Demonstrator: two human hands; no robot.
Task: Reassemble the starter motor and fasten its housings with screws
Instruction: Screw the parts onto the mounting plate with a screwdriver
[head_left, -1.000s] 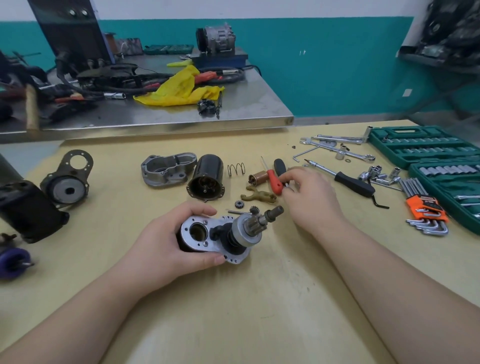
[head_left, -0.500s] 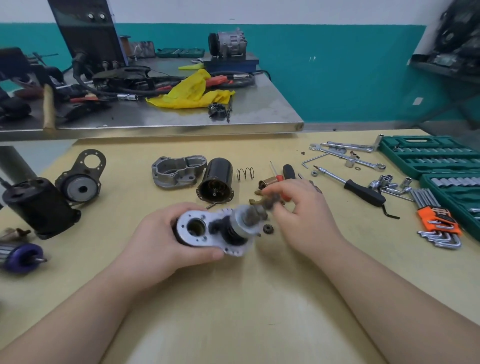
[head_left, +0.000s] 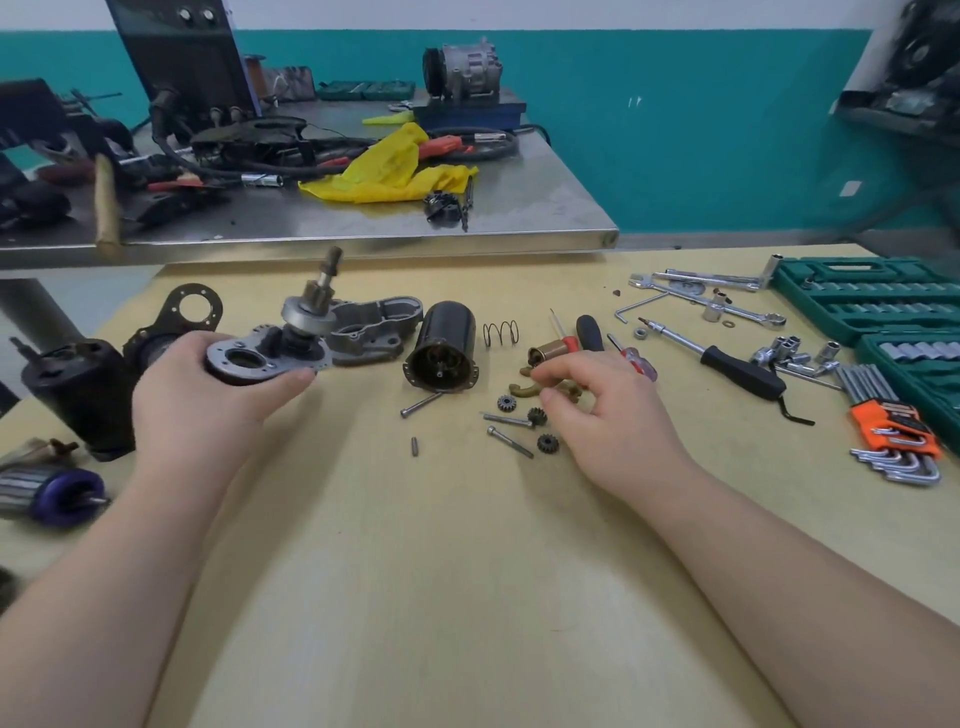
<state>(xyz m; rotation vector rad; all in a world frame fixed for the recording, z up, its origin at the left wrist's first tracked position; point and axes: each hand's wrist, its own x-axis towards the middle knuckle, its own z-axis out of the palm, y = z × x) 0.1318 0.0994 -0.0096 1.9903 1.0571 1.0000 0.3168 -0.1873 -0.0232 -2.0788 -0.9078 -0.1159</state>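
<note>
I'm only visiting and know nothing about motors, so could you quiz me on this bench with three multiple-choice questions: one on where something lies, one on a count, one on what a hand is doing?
1. Where does the small coiled wire spring lie?
A. Just right of the black cylindrical motor casing
B. Inside the green socket case
C. On the steel bench

2. How many small dark toothed gears lie loose on the yellow table?
A. One
B. Three
C. Six

3. What is the left hand doing?
A. Resting flat on the table
B. Gripping the grey metal end plate with its upright shaft
C. Holding a screwdriver

Answers
1. A: the spring lies beside the casing on the table.
2. B: three gears lie near the right hand.
3. B: its fingers wrap the raised plate.
</note>
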